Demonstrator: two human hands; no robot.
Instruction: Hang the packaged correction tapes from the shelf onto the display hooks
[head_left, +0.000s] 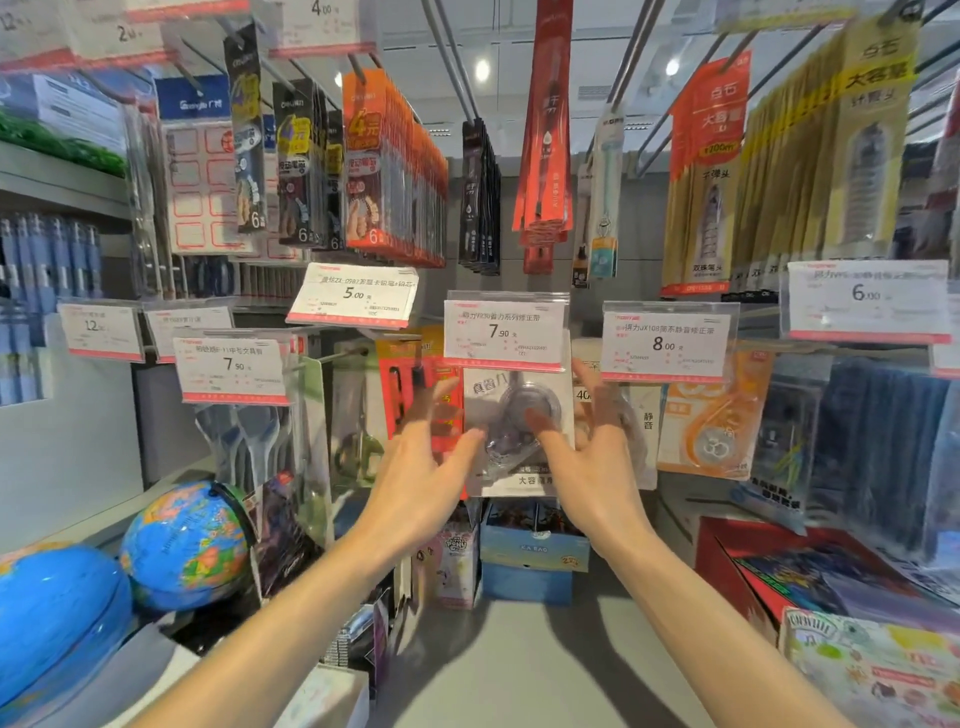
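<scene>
Stationery racks fill the shop aisle, with rows of carded pens and refills hanging from long metal hooks overhead under bright ceiling lights. Below them runs a grey shelf, bare in its middle, with two blue globes at the left, a blue carton at the back and red boxes at the right. Price tags in clear holders hang at the hook ends; the central price tag reads 7.90 and the one to its right reads 8.00. Both bare forearms reach up from the lower edge toward the central hook. The left hand is spread wide, fingers apart and blurred, its thumb tip at the lower left edge of the correction tape pack. The right hand is also spread, thumb laid on the front of the pack's clear blister, fingers raised beside its right edge. Neither hand is closed around the pack. The pack hangs upright directly under the 7.90 tag, between the two hands, with an orange correction tape pack hanging just to the right beneath the 8.00 tag.
</scene>
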